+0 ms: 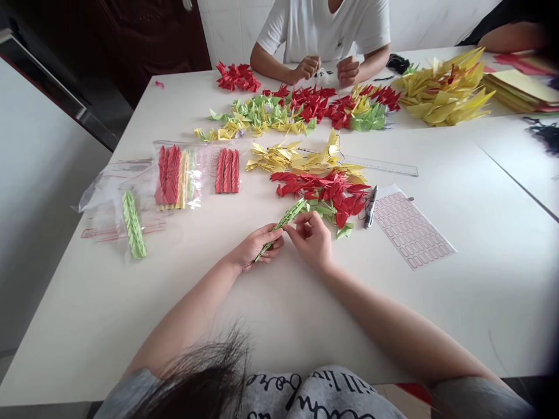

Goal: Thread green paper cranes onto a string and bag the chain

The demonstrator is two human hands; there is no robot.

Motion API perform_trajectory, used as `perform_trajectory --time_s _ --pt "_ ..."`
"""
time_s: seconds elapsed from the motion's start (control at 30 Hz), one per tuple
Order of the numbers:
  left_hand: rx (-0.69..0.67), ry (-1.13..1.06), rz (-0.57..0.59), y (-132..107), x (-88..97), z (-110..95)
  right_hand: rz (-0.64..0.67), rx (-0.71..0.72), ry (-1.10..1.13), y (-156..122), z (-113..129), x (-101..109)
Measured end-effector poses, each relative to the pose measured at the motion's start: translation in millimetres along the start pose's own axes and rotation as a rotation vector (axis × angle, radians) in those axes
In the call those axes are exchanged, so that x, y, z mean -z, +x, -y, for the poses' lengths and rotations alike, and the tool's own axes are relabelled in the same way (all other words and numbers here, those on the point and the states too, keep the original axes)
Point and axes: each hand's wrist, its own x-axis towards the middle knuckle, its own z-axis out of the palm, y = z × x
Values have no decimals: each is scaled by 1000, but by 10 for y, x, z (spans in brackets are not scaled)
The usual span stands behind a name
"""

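A narrow strand of flattened green folded paper cranes [292, 214] slants up and away between my hands, above the table. My left hand [262, 245] is closed around its lower part, thumb on top. The thumb and bent fingers of my right hand [312, 238] pinch at the strand's right edge, close to my left thumb; the exact spot between the fingertips is partly hidden. Just beyond lie loose strings of red paper cranes [321, 189], yellow ones [283, 157] and a few green ones [343, 231].
Left are a bagged green strand [133, 224], a bag of red and yellow strands [168, 177] and a red bundle [227, 170]. Right are a pen [371, 207], a label sheet [413, 227] and a clear ruler [384, 166]. Across the white table [196, 326], a person in white [332, 29] works.
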Motion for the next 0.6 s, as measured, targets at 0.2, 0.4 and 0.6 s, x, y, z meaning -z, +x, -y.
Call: perform_trajectory --time_s 0.2,0.4,0.6 --pt "73 -140 138 -13 22 -18 -159 -132 297 73 -78 8" --pt "86 -127 170 27 69 20 -31 -296 482 103 -86 30" --pt "95 -17 161 14 25 26 75 -325 555 93 35 27"
